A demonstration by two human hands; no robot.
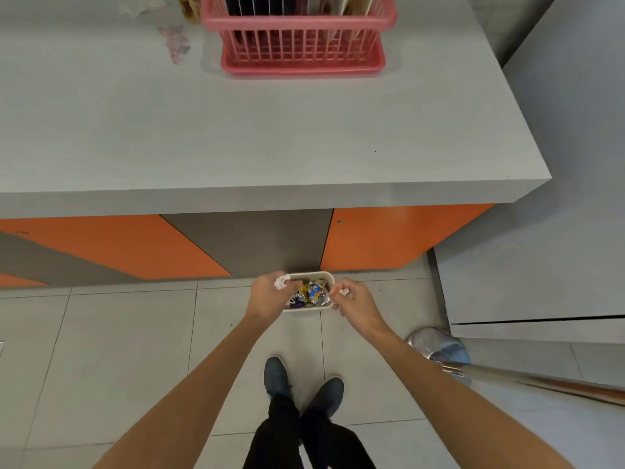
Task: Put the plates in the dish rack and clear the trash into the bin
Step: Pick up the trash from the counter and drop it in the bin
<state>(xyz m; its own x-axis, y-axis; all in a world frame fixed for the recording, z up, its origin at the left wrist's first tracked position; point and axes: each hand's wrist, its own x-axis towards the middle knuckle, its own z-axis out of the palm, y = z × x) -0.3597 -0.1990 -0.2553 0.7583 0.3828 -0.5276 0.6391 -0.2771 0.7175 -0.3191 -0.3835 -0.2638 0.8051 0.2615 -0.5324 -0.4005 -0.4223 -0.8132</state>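
White paper wad (280, 283) is pinched in left hand (269, 296), smaller scrap (344, 292) in right hand (356, 301), both held over floor bin (311, 273) containing foil wrappers (314, 293). Plates (353, 6) are stood in pink dish rack (301, 59) on counter (304, 130); crumpled pink wrapper (176, 42) is lying left of it.

Pink plastic dish rack (299, 38), slight sheen. Grey countertop (270, 130): matt, smooth. Orange cabinet panels (118, 245): satin. Pale floor tiles (118, 350): smooth. Cream plastic bin (309, 309); wrappers (314, 293) inside crinkled, shiny foil. White paper wad (280, 282), paper scrap (344, 292): crumpled.
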